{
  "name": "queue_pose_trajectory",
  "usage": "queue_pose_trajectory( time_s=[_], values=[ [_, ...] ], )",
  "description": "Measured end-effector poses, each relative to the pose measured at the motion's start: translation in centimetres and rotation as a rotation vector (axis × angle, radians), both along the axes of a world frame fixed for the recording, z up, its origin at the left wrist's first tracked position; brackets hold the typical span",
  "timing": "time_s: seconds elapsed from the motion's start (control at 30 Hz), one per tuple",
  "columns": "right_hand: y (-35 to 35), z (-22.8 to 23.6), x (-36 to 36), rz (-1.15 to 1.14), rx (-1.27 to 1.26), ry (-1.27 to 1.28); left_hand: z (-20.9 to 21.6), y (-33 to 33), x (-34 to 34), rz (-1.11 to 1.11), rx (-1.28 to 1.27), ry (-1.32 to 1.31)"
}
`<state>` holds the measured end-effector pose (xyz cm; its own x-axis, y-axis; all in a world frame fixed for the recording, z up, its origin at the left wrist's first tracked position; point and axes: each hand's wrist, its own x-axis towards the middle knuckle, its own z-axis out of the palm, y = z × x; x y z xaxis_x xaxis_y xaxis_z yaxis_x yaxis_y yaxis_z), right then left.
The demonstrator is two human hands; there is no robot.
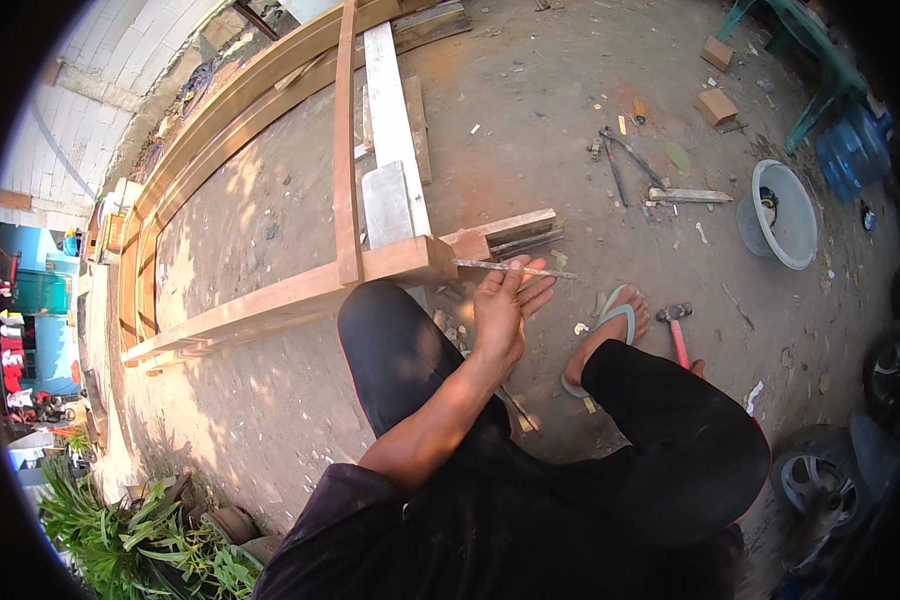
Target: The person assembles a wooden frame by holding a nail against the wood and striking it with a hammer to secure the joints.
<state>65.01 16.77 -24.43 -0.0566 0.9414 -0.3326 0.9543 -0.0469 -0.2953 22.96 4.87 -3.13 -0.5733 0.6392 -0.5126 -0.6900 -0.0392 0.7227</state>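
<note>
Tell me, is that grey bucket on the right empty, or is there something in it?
The bucket is not empty: a dark item shows inside it, too small to identify.

The thin rod (pixel 530 270) in the left hand (pixel 510 303) has a rough, blotchy surface. Just left of that hand, the frame (pixel 310 287) is smooth, matt wood. The hammer (pixel 677 330) in the right hand (pixel 699 369) has a dull metal head. Farther out, the bucket (pixel 792 240) is plastic.

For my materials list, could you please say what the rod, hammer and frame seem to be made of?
Rod: perhaps worn metal, being mottled grey.
Hammer: dark, probably metal head; red handle, material unclear.
Frame: apparently bare wood, matte and tan.
</note>
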Motion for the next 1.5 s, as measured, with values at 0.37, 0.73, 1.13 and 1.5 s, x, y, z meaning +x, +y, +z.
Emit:
queue_pose_trajectory(
  time_s=[0.37,0.73,1.13,1.5],
  values=[
    [0.2,32.9,1.0,-0.296,0.081,0.624,-1.2,0.8,-2.2,0.089,0.102,0.058],
    [-4.2,41.1,-14.0,-0.299,0.192,1.384,-1.8,1.3,-2.8,0.167,0.085,0.076],
    [-9.2,28.8,-24.2,-0.451,-0.705,1.480,-2.2,2.1,-1.5,0.163,0.091,0.144],
    [-7.3,27.3,-24.2,-0.494,-0.695,1.501,-2.1,2.4,-1.9,0.176,0.034,0.168]
  ],
)
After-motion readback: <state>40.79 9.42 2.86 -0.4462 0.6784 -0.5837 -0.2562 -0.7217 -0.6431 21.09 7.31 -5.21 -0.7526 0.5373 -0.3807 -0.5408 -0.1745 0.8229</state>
